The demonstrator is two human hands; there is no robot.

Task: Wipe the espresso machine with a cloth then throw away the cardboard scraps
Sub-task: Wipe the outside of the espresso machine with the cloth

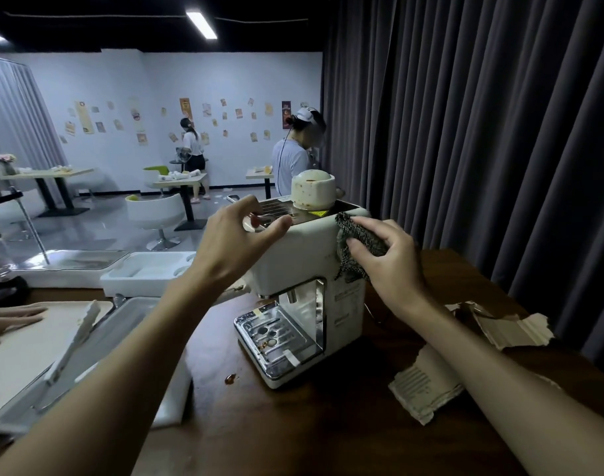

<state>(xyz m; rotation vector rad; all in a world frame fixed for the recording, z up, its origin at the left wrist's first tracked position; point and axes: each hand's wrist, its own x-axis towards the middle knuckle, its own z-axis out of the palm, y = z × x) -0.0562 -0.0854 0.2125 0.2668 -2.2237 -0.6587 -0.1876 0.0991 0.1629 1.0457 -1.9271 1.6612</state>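
Visibly stained cup (313,188) atop espresso machine (304,252), contents unclear; drip tray (276,338) spotted.

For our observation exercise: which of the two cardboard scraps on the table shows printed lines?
The nearer cardboard scrap, partly under the right forearm; the farther scrap behind it looks plain.
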